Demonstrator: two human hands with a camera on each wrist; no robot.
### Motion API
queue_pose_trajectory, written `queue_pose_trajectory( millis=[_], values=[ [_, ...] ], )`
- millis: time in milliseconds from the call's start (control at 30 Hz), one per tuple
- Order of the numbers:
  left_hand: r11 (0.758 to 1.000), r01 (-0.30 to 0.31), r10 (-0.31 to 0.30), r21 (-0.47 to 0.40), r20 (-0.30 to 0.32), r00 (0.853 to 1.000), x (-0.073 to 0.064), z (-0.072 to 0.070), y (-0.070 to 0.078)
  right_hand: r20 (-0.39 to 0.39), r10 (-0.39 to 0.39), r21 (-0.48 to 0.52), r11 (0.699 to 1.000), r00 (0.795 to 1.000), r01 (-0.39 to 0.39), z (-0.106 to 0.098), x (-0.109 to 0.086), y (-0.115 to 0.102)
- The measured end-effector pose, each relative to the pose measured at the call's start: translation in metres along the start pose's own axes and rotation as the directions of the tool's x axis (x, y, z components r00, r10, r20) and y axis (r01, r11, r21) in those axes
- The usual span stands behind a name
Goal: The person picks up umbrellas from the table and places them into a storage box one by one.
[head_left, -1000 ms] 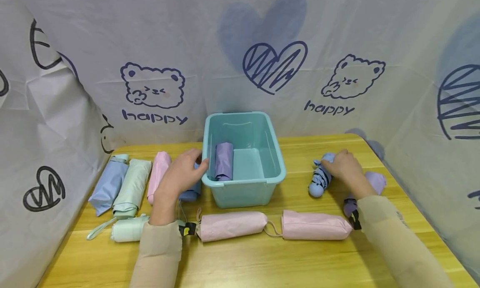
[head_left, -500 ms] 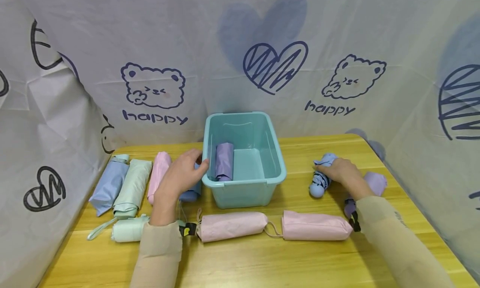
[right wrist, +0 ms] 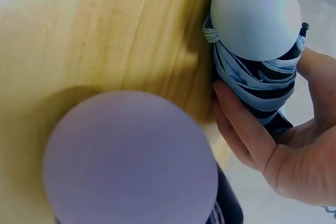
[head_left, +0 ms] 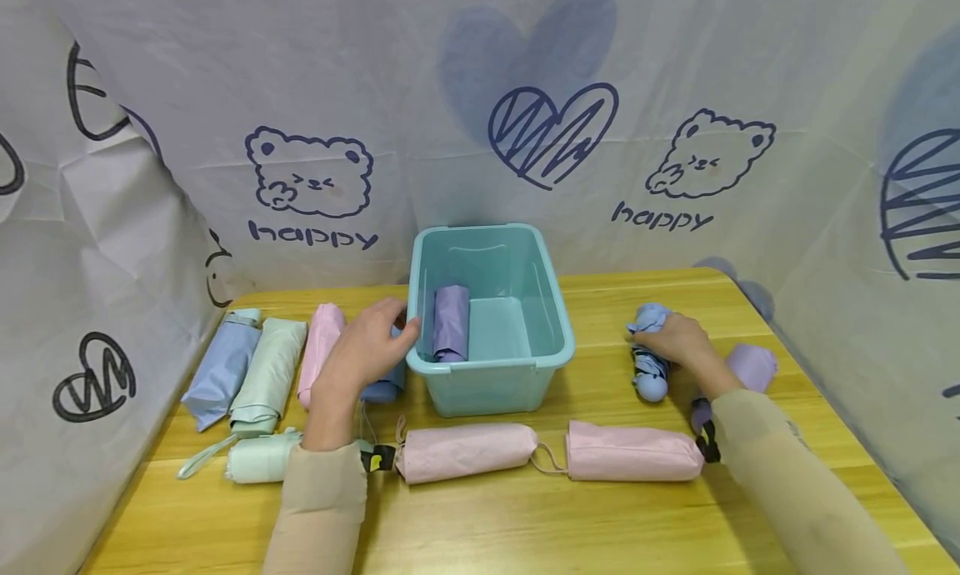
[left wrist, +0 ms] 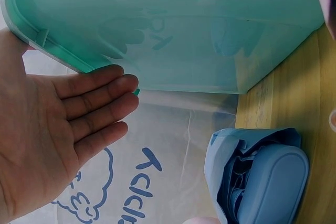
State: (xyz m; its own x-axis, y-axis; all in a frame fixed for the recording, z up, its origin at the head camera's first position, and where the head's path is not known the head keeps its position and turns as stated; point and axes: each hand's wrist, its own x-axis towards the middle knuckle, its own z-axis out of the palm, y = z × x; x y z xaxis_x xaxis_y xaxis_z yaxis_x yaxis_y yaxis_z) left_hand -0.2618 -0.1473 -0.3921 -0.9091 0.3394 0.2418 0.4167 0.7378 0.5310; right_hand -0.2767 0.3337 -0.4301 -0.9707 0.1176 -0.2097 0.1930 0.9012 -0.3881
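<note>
My right hand (head_left: 678, 342) grips a light blue folding umbrella (head_left: 651, 382) at the table's right, with fingers and thumb around its folded cloth. In the right wrist view its round pale handle end (right wrist: 255, 17) and dark-striped folds show. My left hand (head_left: 371, 346) touches the left rim of a teal plastic bin (head_left: 480, 387). Its fingers (left wrist: 100, 106) lie nearly straight along the outside in the left wrist view. Inside the bin, a purple folded umbrella (head_left: 451, 323) lies against the left wall. Beside my right forearm is another purple umbrella (head_left: 752, 367), partly hidden by it.
Left of the bin lie a blue umbrella (head_left: 222, 367), a mint one (head_left: 268, 371), a pink one (head_left: 322, 342) and a darker blue one (left wrist: 273, 182). Along the front are another mint umbrella (head_left: 258, 458) and two pink ones (head_left: 468, 452). A printed cloth (head_left: 450, 158) hangs behind.
My right hand has shifted its hold on the light blue umbrella, whose near end has swung to the right. The left hand stays at the bin's rim.
</note>
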Motion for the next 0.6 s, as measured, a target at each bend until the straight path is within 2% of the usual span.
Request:
queue_pose_trajectory(
  millis=[200, 433, 600],
  values=[
    [1.000, -0.003, 0.003, 0.001, 0.000, 1.000, 0.0002, 0.0001, 0.0004, -0.020, -0.017, 0.075, 0.997, 1.000, 0.019, -0.0009, -0.0019, 0.0065],
    [1.000, 0.001, -0.001, 0.009, 0.000, 1.000, -0.0003, 0.0005, 0.0015, -0.047, -0.025, 0.104, 0.994, 0.999, 0.030, -0.0041, -0.0076, 0.0095],
    [1.000, -0.001, 0.001, 0.008, -0.005, 1.000, -0.0002, 0.0003, 0.0019, -0.105, -0.054, 0.131, 0.989, 0.993, 0.068, -0.0086, -0.0100, 0.0105]
  ],
)
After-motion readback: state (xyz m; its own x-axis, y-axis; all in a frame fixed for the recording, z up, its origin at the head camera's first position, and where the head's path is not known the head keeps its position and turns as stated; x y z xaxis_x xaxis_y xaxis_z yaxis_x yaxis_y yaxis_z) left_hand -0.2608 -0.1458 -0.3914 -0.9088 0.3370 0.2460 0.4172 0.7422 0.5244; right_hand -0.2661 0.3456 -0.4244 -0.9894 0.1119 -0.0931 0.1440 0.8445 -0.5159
